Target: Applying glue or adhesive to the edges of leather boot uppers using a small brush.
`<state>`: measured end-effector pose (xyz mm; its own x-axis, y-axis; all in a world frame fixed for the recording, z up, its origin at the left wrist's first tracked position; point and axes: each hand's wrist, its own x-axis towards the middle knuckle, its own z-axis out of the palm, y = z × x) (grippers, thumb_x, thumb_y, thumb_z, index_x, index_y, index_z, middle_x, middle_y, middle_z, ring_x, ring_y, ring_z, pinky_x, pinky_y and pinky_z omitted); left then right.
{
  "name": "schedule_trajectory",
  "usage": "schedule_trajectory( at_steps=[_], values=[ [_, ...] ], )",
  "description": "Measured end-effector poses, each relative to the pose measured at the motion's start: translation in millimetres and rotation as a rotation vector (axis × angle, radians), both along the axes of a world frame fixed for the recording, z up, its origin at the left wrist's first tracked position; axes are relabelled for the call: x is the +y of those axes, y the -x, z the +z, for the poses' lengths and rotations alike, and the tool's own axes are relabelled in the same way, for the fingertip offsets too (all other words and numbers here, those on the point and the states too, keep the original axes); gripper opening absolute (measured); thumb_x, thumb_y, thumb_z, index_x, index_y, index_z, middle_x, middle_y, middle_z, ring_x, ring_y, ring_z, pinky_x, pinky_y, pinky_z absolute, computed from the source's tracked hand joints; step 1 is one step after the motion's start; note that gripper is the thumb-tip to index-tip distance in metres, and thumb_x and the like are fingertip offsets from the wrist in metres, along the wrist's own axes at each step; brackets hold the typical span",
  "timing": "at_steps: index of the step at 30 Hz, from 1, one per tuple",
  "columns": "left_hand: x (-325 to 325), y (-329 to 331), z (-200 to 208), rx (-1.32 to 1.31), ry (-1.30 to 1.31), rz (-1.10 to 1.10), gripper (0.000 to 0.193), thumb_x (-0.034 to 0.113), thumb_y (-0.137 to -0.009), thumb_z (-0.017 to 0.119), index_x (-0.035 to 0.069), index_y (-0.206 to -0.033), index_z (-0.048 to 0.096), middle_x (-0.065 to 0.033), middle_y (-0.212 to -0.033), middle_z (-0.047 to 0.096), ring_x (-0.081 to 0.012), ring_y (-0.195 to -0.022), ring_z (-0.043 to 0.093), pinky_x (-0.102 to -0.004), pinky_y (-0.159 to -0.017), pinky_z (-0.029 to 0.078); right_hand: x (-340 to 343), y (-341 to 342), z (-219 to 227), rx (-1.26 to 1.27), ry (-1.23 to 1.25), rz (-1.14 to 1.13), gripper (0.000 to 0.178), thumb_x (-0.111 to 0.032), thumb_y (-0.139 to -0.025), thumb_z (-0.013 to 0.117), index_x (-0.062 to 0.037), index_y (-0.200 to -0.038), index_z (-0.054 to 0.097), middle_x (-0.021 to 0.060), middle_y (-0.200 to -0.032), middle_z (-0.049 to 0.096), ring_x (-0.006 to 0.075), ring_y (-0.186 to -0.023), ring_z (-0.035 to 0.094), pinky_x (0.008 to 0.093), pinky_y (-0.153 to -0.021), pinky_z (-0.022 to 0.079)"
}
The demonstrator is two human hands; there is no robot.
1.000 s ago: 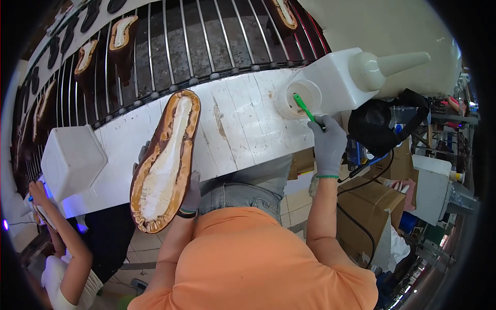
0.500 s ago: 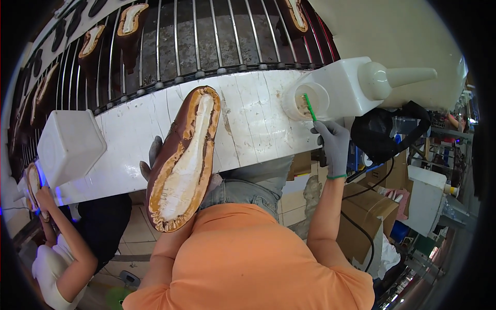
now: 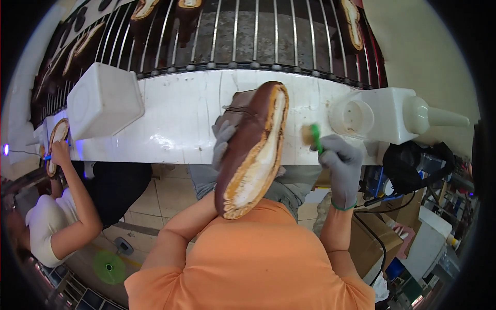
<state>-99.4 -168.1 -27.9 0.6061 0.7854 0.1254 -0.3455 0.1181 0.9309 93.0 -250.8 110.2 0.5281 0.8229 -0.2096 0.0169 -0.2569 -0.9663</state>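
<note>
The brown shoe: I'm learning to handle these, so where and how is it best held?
On the brown shoe, the rounded upper looks best, taken from the left. Its pale underside tilts up and rightward, toward the brush, so a hold from the left should leave that face uncovered.

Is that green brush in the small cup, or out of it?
Out: the right hand holds the green brush left of the cup, with white tabletop showing between them.
</note>
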Motion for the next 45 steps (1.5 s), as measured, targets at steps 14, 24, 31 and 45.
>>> schedule_trajectory(
  at_steps=[14,24,31,45],
  values=[
    [6,-10,-26,0.073,-0.627,0.700,0.075,0.042,-0.077,0.082,0.014,-0.130,0.037,-0.0167,-0.133,0.052,-0.0360,-0.126,0.052,-0.0568,-0.113,0.029,2,47,-3,-0.243,0.104,0.032,0.022,0.003,-0.077,0.071,0.0028,-0.099,0.074,0.0063,-0.086,0.068,0.0083,-0.072,0.056,0.0220,-0.063,0.042],
    [7,-15,1,0.247,-0.664,0.682,0.103,0.056,-0.057,0.091,0.016,-0.132,0.033,-0.0136,-0.134,0.049,-0.0350,-0.126,0.051,-0.0565,-0.118,0.019,38,19,-36,-0.438,0.080,-0.057,0.016,-0.003,-0.083,0.073,0.0008,-0.099,0.074,0.0059,-0.081,0.066,0.0070,-0.067,0.053,0.0231,-0.060,0.042],
    [12,-24,6,0.119,-0.680,0.737,0.102,0.055,-0.057,0.091,0.016,-0.132,0.034,-0.0136,-0.134,0.049,-0.0353,-0.127,0.050,-0.0561,-0.119,0.017,64,-13,-46,-0.533,0.024,-0.070,0.016,-0.010,-0.086,0.072,-0.0007,-0.099,0.074,0.0064,-0.078,0.065,0.0081,-0.062,0.049,0.0256,-0.056,0.038],
    [14,-30,-10,0.112,-0.701,0.783,0.103,0.059,-0.062,0.087,0.012,-0.135,0.032,-0.0163,-0.134,0.049,-0.0353,-0.126,0.051,-0.0579,-0.114,0.023,70,-21,-42,-0.473,0.044,-0.060,0.018,-0.018,-0.085,0.074,-0.0011,-0.093,0.075,0.0007,-0.071,0.065,0.0046,-0.058,0.042,0.0235,-0.053,0.033]
  ],
)
